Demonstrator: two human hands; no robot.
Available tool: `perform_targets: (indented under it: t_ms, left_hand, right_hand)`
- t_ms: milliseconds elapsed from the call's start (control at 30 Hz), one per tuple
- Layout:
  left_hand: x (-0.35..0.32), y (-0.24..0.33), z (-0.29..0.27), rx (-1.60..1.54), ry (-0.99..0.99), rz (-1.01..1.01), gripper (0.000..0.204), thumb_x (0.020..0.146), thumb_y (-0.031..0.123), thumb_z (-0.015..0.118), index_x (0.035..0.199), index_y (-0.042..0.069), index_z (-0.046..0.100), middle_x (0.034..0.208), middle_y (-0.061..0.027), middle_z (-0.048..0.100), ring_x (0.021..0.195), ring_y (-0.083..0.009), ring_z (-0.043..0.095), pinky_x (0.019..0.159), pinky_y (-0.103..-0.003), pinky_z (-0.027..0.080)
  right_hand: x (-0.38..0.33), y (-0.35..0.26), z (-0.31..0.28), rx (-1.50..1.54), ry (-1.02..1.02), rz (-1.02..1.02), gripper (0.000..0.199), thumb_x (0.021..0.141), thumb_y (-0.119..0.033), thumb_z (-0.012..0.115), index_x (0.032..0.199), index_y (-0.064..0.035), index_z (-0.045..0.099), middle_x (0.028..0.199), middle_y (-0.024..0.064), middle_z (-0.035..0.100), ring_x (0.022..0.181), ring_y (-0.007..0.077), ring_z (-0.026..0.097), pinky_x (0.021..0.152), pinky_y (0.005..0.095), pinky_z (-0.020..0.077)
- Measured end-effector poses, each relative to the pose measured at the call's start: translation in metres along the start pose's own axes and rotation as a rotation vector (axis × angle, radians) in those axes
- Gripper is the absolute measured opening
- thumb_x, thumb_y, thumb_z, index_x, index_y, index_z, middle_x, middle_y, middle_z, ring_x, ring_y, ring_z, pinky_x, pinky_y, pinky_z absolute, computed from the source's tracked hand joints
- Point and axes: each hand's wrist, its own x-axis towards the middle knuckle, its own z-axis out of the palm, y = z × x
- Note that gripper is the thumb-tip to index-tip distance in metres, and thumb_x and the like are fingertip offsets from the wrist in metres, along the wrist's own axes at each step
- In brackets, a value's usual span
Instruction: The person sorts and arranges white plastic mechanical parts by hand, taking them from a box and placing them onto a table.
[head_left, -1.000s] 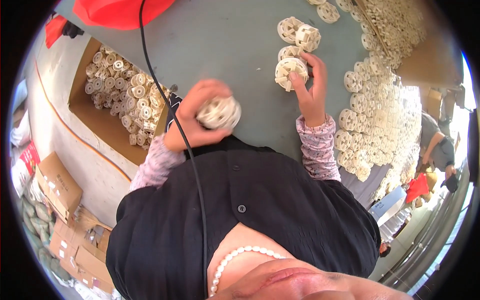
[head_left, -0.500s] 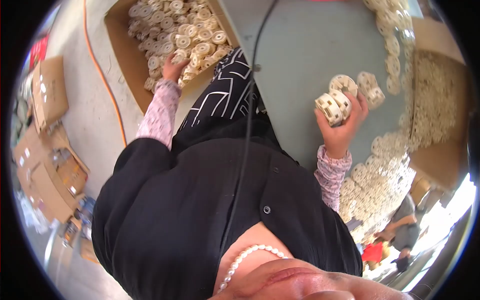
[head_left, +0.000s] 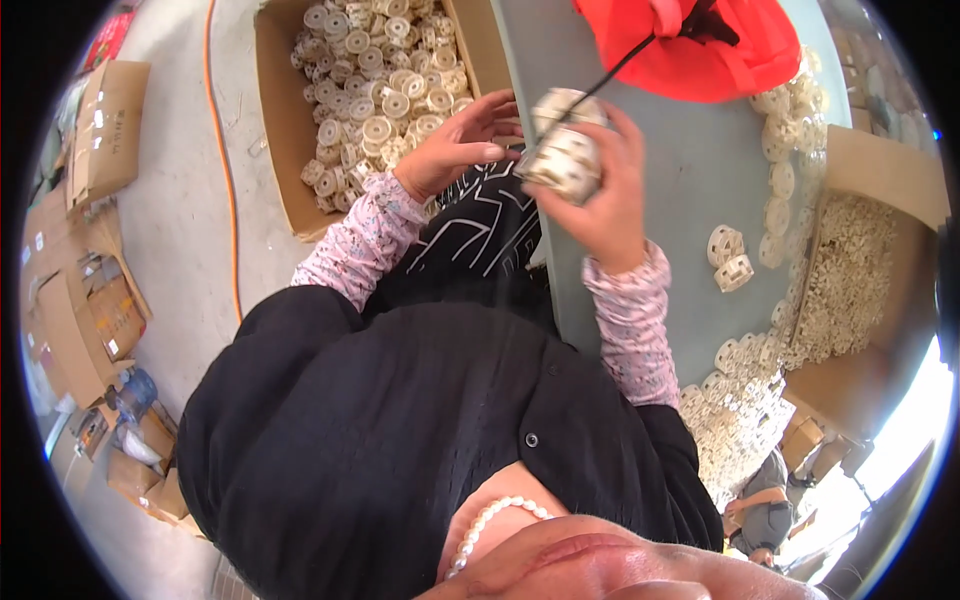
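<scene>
Loosely open left hand [head_left: 450,151], right hand [head_left: 610,205] gripping cream parts [head_left: 565,163]

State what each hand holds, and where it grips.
The right hand grips cream plastic parts by their outer sides, between thumb and fingers; the left hand holds nothing visible.

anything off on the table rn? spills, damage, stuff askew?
Mildly: a black cable crosses in front of the white parts in the right hand, so it might snag. Two loose parts lie on the table, apart from the row near its right edge. No spill or damage shows.
</scene>
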Motion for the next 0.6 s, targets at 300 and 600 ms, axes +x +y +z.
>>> perform_targets:
  t_ms: [300,600]
  left_hand:
    - [-0.039,0.013,-0.047,-0.315,0.349,0.188,0.1,0.093,0.07,0.058,0.166,0.013,0.021,0.164,-0.0159,0.035,0.142,-0.0302,0.049,0.119,-0.043,0.04]
    - [-0.089,-0.097,-0.216,-0.328,1.056,-0.072,0.06,0.1,0.044,0.05,0.139,-0.001,0.059,0.133,-0.0215,0.066,0.122,-0.0399,0.064,0.108,-0.052,0.051]
  right_hand:
    - [0.04,-0.019,0.158,0.041,-0.031,-0.012,0.08,0.063,-0.036,0.089,0.13,-0.0063,0.056,0.133,0.0258,0.047,0.121,0.0452,0.055,0.101,0.0509,0.0484]
    - [-0.022,-0.008,0.156,-0.23,-0.658,-0.206,0.041,0.074,-0.036,0.076,0.1,-0.0043,0.071,0.093,0.0183,0.067,0.092,0.0347,0.067,0.08,0.0451,0.0554]
